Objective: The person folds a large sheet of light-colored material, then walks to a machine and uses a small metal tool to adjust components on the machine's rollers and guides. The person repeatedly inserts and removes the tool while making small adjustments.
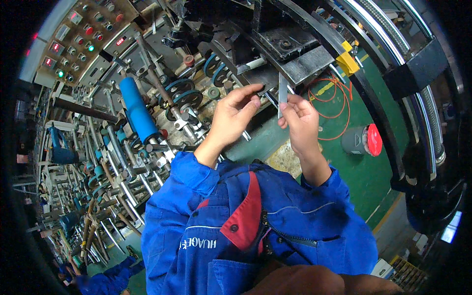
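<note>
My right hand (301, 123) pinches a flat grey metal strip (282, 93) between thumb and fingers. The strip stands up from the grip, its upper end close below the edge of a dark metal block (307, 66) on the machine. To the left, my left hand (235, 114) is raised with its fingers bent and a gap between thumb and index finger. Nothing shows clearly in it. Its index fingertip reaches close to the machine's dark underside, beside a short pale rod (251, 66); whether it touches anything there I cannot tell.
Left are a blue roller (138, 110), metal shafts, belt wheels (184, 93) and a button panel (86, 39). A curved black rail with a yellow piece (347, 61) arches at right. An orange hose (348, 110) and a red-rimmed bucket (361, 140) lie on the green floor. Another person's blue sleeve (110, 279) shows lower left.
</note>
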`<act>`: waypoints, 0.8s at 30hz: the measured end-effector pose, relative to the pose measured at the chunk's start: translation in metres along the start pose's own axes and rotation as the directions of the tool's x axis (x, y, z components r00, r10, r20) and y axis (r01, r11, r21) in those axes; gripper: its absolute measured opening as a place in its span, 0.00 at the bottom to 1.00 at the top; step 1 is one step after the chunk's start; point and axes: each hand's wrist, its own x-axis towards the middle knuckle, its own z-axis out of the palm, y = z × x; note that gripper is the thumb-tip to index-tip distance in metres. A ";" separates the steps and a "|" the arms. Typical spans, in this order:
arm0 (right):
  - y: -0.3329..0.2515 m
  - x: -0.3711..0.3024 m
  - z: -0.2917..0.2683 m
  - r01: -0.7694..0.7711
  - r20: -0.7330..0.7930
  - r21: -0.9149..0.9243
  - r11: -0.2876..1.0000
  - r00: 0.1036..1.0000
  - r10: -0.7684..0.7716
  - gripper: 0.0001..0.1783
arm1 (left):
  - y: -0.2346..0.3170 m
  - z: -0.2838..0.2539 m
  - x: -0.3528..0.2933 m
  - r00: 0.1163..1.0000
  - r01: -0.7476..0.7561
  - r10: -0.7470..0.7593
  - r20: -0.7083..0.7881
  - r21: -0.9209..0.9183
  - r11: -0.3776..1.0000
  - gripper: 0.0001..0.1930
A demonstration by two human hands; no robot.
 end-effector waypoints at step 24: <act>-0.011 0.000 0.000 0.019 0.160 -0.258 0.966 0.987 0.023 0.11 | 0.004 -0.017 0.003 0.957 -0.274 0.286 0.037 0.425 0.863 0.15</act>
